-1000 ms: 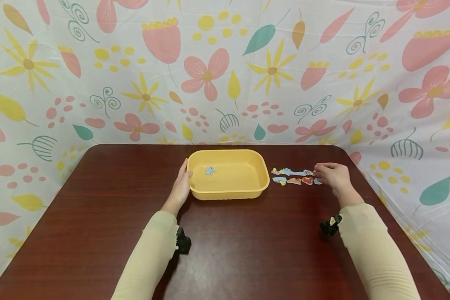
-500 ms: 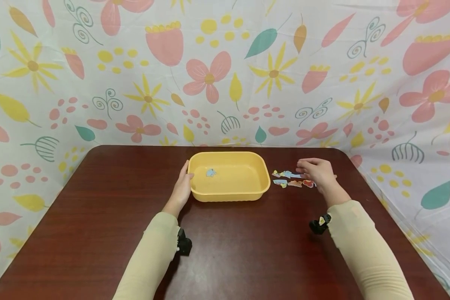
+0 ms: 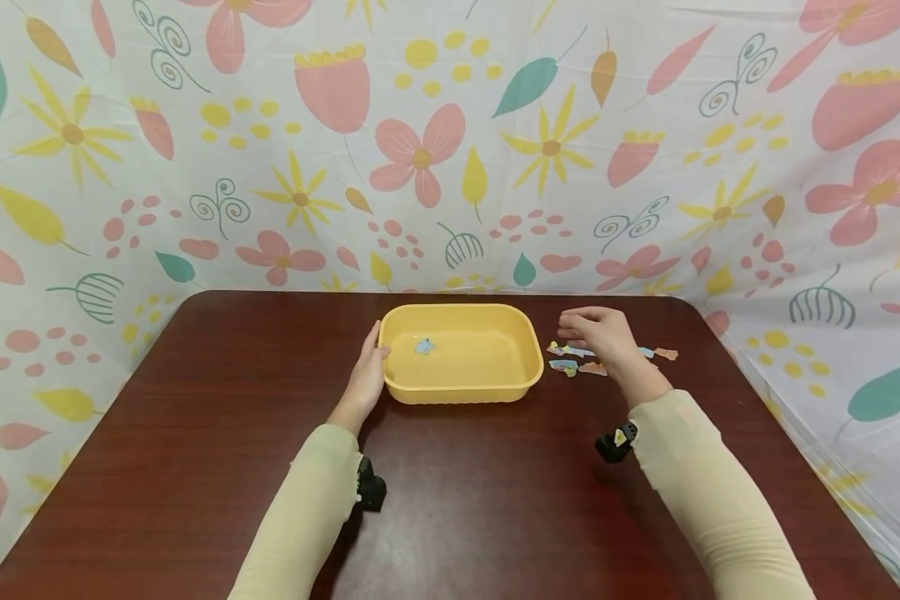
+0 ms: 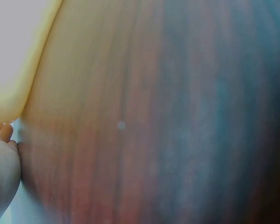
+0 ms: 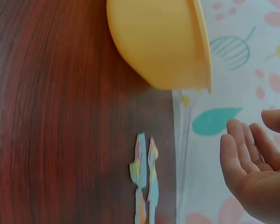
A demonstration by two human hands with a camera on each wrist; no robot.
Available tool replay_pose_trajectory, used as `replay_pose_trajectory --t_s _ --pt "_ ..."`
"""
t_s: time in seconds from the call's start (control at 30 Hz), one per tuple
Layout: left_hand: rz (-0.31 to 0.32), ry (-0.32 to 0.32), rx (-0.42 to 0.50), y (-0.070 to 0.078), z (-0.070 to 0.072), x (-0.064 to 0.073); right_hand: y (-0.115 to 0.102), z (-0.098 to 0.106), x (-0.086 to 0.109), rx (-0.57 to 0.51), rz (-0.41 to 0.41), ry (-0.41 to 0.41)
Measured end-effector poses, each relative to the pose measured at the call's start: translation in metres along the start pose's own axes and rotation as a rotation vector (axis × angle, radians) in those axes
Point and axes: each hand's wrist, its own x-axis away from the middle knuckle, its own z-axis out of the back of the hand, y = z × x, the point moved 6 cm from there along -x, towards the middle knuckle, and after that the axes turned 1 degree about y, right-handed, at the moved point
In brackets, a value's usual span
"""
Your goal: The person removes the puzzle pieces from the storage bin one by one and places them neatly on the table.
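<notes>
A yellow plastic basin [image 3: 461, 394] stands at the far middle of the table. My left hand [image 3: 365, 377] holds its left rim, thumb over the edge and fingers along the outer wall. Inside the basin lies one small blue flat cut-out piece [image 3: 424, 346]. My right hand [image 3: 598, 335] hovers right of the basin, above two rows of flat, colourful picture pieces [image 3: 564, 367], partly hiding them. In the right wrist view, the right hand's fingers are loosely bent, the thumb stands apart, and nothing shows between them. An orange piece [image 3: 666, 354] ends the far row.
The dark reddish-brown wooden table [image 3: 487, 492] reaches back to a white floral cloth [image 3: 420, 233], which also hangs along the right side. A black wrist camera [image 3: 371, 490] sits on the left sleeve, another [image 3: 615, 443] on the right.
My right hand has moved left from the right end of the rows towards the basin, uncovering the orange end piece. The left hand stays on the basin's rim.
</notes>
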Motion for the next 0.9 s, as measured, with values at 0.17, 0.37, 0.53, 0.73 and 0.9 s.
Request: replay_pose_trajectory --t_s 0.17,0.37,0.53,0.73,0.9 --pt "-0.001 0.002 -0.005 0.000 0.000 -0.001 -0.007 -0.015 -0.003 0.017 0.011 -0.024" --pt "-0.013 0.008 -0.011 0.001 0.000 0.000 -0.019 -0.033 -0.007 0.021 0.011 -0.042" --pt "-0.003 0.004 -0.002 -0.001 0.001 0.000 -0.030 -0.051 -0.009 0.018 0.000 -0.057" --pt "0.011 -0.011 0.008 -0.001 0.001 -0.001 -0.039 -0.072 -0.015 -0.028 0.001 -0.105" --pt "-0.007 0.002 0.006 0.001 0.000 0.000 -0.044 -0.087 -0.018 -0.050 0.021 -0.136"
